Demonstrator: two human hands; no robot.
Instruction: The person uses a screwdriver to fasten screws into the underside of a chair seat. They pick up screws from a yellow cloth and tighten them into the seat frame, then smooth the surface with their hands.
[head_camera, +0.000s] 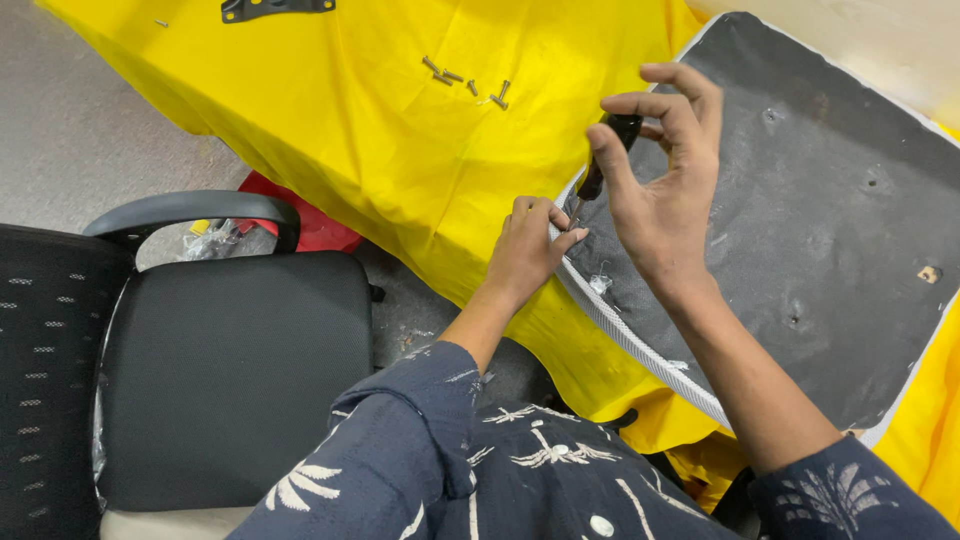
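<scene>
Right hand (668, 190), just right of frame centre, is pinched round the black handle of a screwdriver (604, 160); thumb and forefinger close on the top of it, other fingers fanned up. Shaft tilts down-left toward the edge of the seat panel (830, 240), tip hidden behind my left hand so can't tell exactly what it's seated in.

Left hand (527, 250), centre frame, is curled shut w/ fingertips pressed at the panel's rim right by the screwdriver tip, steadying there. Whether it pinches anything small, can't tell.

Seat panel lies underside-up at right of frame: dark grey fabric w/ several dimpled holes, white mesh trim (640, 345) running along its lower-left edge. It rests on a yellow cloth (400, 150) covering the upper middle of frame.

Approx 6 loose screws (465, 78) sit in a small cluster on the cloth, top centre, well apart from both hands. 1 black metal bracket (275, 8) at the top edge, upper left.

Lower left: black office chair (220, 370) w/ curved armrest (195, 210). Red item (320, 228) on the floor between chair and cloth. My dark blue patterned sleeves (430, 450) fill the bottom.
</scene>
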